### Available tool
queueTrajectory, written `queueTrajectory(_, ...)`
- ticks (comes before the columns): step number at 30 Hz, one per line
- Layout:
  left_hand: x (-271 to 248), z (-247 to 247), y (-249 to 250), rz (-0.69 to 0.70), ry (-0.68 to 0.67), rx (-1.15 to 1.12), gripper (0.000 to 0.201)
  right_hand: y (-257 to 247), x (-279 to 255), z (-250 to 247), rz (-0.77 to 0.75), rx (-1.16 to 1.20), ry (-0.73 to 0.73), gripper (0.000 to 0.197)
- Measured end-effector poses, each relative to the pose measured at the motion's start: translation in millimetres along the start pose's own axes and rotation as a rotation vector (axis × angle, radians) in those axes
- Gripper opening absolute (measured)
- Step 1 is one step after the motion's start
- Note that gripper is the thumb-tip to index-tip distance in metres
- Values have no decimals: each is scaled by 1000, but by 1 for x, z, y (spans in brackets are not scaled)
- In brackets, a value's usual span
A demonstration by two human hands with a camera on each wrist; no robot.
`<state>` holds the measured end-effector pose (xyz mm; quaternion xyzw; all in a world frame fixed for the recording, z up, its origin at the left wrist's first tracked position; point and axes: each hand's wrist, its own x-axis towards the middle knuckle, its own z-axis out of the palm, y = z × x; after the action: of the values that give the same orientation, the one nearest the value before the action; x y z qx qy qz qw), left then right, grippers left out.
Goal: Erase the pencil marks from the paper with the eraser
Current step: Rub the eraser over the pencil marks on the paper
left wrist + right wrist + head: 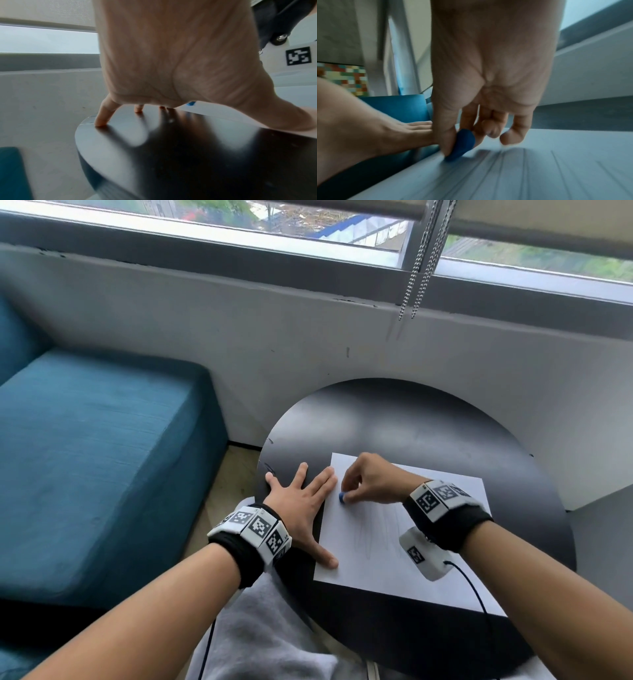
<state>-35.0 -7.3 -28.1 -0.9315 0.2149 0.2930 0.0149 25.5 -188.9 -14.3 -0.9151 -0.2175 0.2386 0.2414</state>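
The paper [394, 529] lies on the round black table [394, 419], its left edge just beside the left hand [301, 505], which is spread flat with straight fingers: the thumb presses the sheet near its lower left corner, the index tip touches the upper left edge, and the other fingers rest on bare table. The right hand [370, 481] pinches the small blue eraser [342, 496] between thumb and forefinger, the remaining fingers curled beside it, and the eraser's tip touches the sheet near its left edge, at the top of the pencil marks [380, 532]. Those marks, faint long strokes running down the sheet toward the person, look largely intact, so the work seems to be at or near its start. To do this step well, it likely pays to rub in short strokes along the lines rather than across them, working from the top of each line downward and away from the anchoring thumb, so the sheet is pulled taut rather than bunched. Pressure should be moderate: with only a thumb and a fingertip holding one edge, a hard push toward the free right side could buckle or crease the paper. Moving the left hand further onto the sheet, close to the eraser, would probably steady it better. The right wrist view is blurred, so how cleanly the eraser meets the paper cannot be told.
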Motion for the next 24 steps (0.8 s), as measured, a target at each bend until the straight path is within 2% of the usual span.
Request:
queueTrajectory(2,0,0,0,0,4,-3,146,-1,0,-3,18,7,-61,7)
queueTrajectory(7,-1,-1,-1,7,6,-6,145,4,12,-12,51,24,122,11)
queueTrajectory(8,0,-1,-1,8,7,-7,145,3,10,-11,45,36,86,11)
queueTrajectory(11,1,0,-1,5,8,-10,146,-4,2,-8,43,32,-178,10)
queueTrajectory(12,0,0,-1,4,8,-12,146,-4,2,-9,46,27,-201,10)
queueTrajectory(16,0,-1,-1,8,7,-19,145,2,10,-15,51,30,60,11)
queueTrajectory(17,0,-1,-1,6,5,-20,145,2,9,-13,48,35,78,10)
queueTrajectory(18,0,-2,0,5,2,-22,146,0,5,-11,37,38,53,9)
queueTrajectory(21,1,0,-1,2,2,-34,147,-9,-11,-1,9,-7,-171,4)
queueTrajectory(22,1,0,-1,1,4,-31,148,-9,-14,1,11,-14,-204,4)
queueTrajectory(24,1,0,0,2,9,-31,147,-4,-15,3,6,7,-108,8)
